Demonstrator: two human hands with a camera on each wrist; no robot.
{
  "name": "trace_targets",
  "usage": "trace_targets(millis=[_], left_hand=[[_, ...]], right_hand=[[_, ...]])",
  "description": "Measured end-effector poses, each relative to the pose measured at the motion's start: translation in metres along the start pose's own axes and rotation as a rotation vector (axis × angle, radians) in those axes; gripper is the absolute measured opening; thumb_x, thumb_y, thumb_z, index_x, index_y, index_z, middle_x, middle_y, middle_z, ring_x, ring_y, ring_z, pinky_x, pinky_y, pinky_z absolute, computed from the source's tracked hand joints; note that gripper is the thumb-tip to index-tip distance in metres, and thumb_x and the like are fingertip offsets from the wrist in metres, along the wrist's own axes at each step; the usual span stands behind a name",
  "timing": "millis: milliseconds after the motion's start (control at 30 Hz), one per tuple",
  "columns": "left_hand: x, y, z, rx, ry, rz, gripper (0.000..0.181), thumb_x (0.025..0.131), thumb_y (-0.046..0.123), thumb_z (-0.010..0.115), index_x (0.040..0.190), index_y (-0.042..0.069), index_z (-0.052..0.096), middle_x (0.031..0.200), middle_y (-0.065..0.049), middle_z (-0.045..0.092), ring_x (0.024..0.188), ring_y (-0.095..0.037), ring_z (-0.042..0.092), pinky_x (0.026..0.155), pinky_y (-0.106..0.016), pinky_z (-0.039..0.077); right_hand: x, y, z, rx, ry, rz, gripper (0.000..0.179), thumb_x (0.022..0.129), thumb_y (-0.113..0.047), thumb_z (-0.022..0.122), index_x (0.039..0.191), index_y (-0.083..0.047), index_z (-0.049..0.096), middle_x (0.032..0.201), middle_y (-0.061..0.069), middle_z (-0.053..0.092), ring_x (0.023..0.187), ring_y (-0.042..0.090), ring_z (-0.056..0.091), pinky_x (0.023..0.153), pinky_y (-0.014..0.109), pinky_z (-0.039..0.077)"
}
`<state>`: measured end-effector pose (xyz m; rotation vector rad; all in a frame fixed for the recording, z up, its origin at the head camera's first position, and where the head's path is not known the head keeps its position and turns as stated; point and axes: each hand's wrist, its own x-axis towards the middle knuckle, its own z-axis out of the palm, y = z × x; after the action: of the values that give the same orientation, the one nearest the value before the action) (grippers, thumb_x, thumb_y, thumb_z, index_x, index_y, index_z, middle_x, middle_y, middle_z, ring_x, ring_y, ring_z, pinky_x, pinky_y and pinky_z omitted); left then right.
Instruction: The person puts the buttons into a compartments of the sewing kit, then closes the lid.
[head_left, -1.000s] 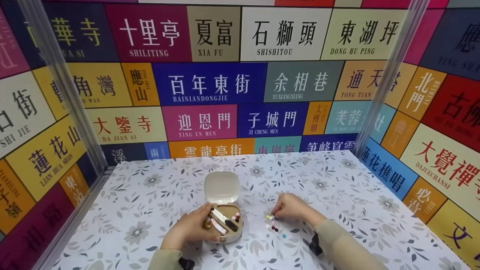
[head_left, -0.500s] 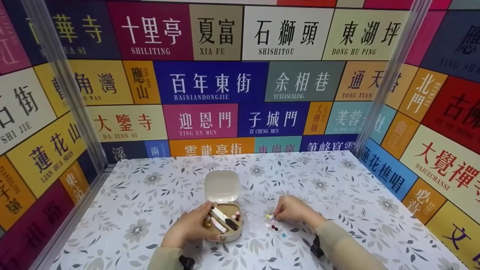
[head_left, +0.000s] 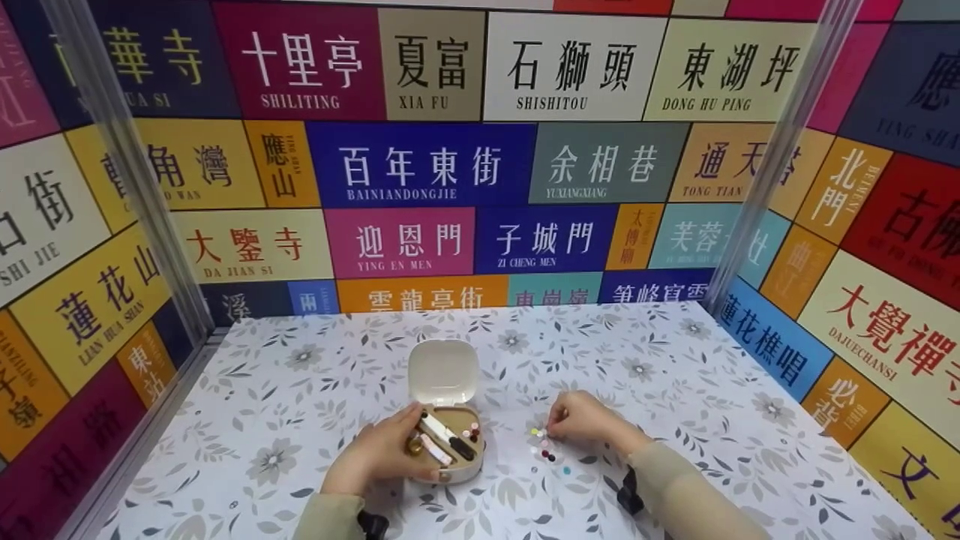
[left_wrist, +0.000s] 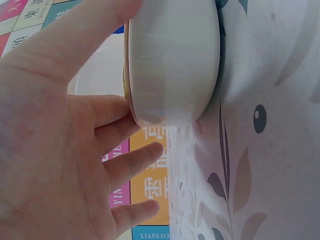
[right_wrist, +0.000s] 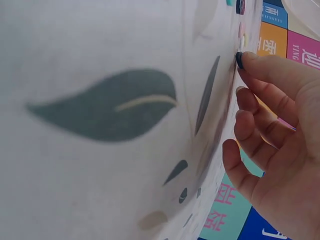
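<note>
A cream case (head_left: 463,474) stands on the table with its lid (head_left: 444,371) raised. My left hand (head_left: 375,454) grips its left side; in the left wrist view, thumb and forefinger touch the case's wall (left_wrist: 172,65). Inside lie a white and black pen-like tube (head_left: 448,436), a pale patterned stick (head_left: 436,450) and a round gold item (head_left: 415,447). Several tiny discs (head_left: 472,433) fill its right compartment. My right hand (head_left: 589,417) pinches a small dark button-like disc (right_wrist: 239,60) between thumb and forefinger, close over the tabletop. Beside those fingertips lie several small coloured discs (head_left: 547,454).
A white cloth with grey leaves and flowers covers the table (head_left: 315,420). One teal disc (head_left: 567,471) lies nearer me than the others. Panels with colourful lettering (head_left: 420,166) rise behind the table and at both sides, with metal posts (head_left: 750,165) at the corners.
My right hand has shifted very slightly at the loose discs. My left hand and the case stay in place.
</note>
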<state>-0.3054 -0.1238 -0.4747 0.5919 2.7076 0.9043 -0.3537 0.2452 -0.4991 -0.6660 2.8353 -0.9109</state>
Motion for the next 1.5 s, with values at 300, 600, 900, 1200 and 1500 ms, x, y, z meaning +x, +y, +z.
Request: trace_targets(millis=[300,600,900,1200,1500], left_hand=[[0.001,-0.002,0.0,-0.019,0.008,0.01,0.116,0.062,0.049,0.086,0.152,0.004,0.028,0.157,-0.014,0.026,0.14,-0.04,0.027,0.111,-0.063,0.017],[0.002,-0.004,0.0,-0.045,0.003,-0.015,0.121,0.059,0.053,0.087,0.153,0.009,0.026,0.158,-0.01,0.024,0.141,-0.039,0.026,0.111,-0.066,0.011],[0.001,-0.003,0.0,-0.016,0.006,0.013,0.116,0.063,0.052,0.085,0.152,0.004,0.028,0.157,-0.014,0.026,0.14,-0.039,0.028,0.111,-0.064,0.017],[0.0,-0.001,0.0,-0.022,-0.007,0.01,0.115,0.064,0.052,0.084,0.152,0.004,0.028,0.157,-0.013,0.026,0.139,-0.041,0.028,0.11,-0.065,0.017],[0.0,-0.002,0.0,-0.036,0.0,-0.004,0.117,0.062,0.051,0.086,0.153,0.006,0.027,0.158,-0.012,0.025,0.14,-0.041,0.028,0.111,-0.063,0.018]], right_hand=[[0.007,0.003,-0.013,0.043,0.028,0.021,0.005,0.079,-0.01,0.072,0.075,-0.009,0.071,0.069,-0.004,0.064,0.056,0.007,0.049,0.051,0.022,0.042],[0.015,0.0,-0.024,0.071,0.019,0.009,0.007,0.083,-0.01,0.071,0.076,-0.008,0.072,0.073,-0.003,0.067,0.057,0.009,0.049,0.053,0.025,0.043],[0.025,-0.001,-0.03,0.129,0.015,0.058,0.005,0.083,-0.011,0.071,0.079,-0.007,0.073,0.077,-0.002,0.069,0.067,0.009,0.054,0.061,0.026,0.045],[0.029,-0.005,-0.035,0.104,0.02,0.029,0.007,0.084,-0.011,0.07,0.079,-0.008,0.073,0.076,-0.002,0.068,0.064,0.01,0.051,0.055,0.026,0.044],[0.03,-0.01,-0.035,0.123,0.025,0.038,0.008,0.085,-0.012,0.069,0.079,-0.01,0.073,0.077,-0.003,0.068,0.065,0.011,0.051,0.055,0.028,0.045]])
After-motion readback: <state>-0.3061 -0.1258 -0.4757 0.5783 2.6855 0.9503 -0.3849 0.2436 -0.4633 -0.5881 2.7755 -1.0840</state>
